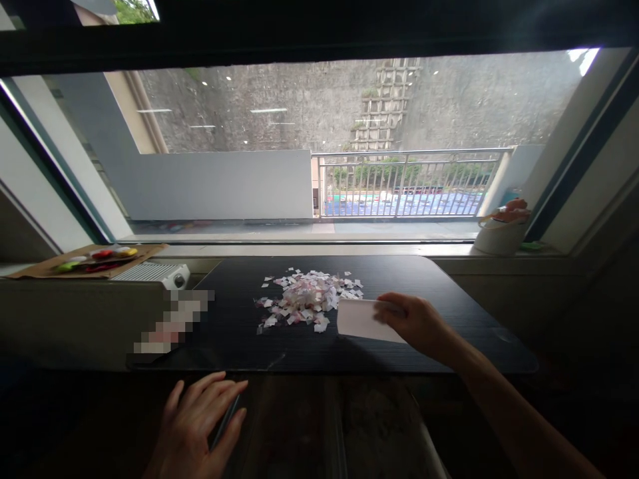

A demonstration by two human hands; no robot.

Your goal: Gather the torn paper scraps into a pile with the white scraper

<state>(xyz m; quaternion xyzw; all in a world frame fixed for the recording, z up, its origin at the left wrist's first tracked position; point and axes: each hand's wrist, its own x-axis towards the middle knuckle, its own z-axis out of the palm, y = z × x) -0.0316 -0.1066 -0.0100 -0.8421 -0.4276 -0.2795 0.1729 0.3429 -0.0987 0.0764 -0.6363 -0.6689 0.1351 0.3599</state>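
Observation:
A heap of small cut paper pieces point(310, 293), mostly white with some pinkish ones, lies on the black table point(229, 346). My right hand point(412, 319) pinches a pale sheet of paper or thin card point(358, 318), which stands tilted at the right side of the heap. Its lower edge is close to the tabletop. Below the table's front edge, my left hand point(200, 419) has its fingers stretched out and the thumb apart. A thin greyish edge shows between thumb and fingers; what it belongs to is too dark to tell.
A blurred-out item point(174, 322) lies at the table's left end. Beyond it are a cardboard piece point(44, 264) with colourful things and a white ridged box with a knob point(178, 278). A white container point(499, 238) stands on the windowsill point(349, 250), right.

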